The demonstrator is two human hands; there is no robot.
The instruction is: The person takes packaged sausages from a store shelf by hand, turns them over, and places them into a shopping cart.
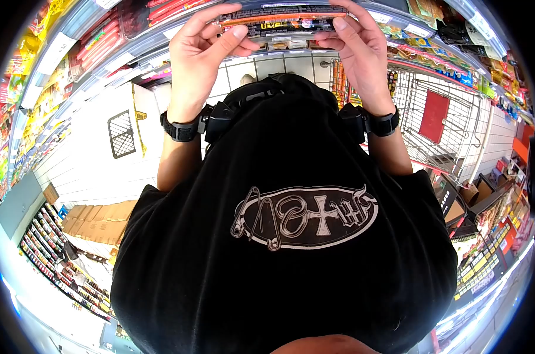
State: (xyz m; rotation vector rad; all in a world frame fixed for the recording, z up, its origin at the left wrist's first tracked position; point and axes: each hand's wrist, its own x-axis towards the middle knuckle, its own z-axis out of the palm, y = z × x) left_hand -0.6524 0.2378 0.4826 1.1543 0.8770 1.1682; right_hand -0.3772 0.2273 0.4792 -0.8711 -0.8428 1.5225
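At the top of the head view, a long narrow packet [285,25] with dark printed labels and an orange-red strip along it is stretched level between my hands. My left hand [205,50] grips its left end, thumb on the near face and fingers behind. On the other end, my right hand [361,50] pinches it between thumb and fingers. The contents of the packet cannot be made out. Both wrists carry black straps with small black boxes.
Shop shelves [126,53] with red stick-shaped packs [99,44] and bright bags curve around the front. A wire shopping trolley [456,112] with a red panel stands at the right. Cardboard boxes [99,221] lie behind on the left. White tiles [273,66] cover the floor.
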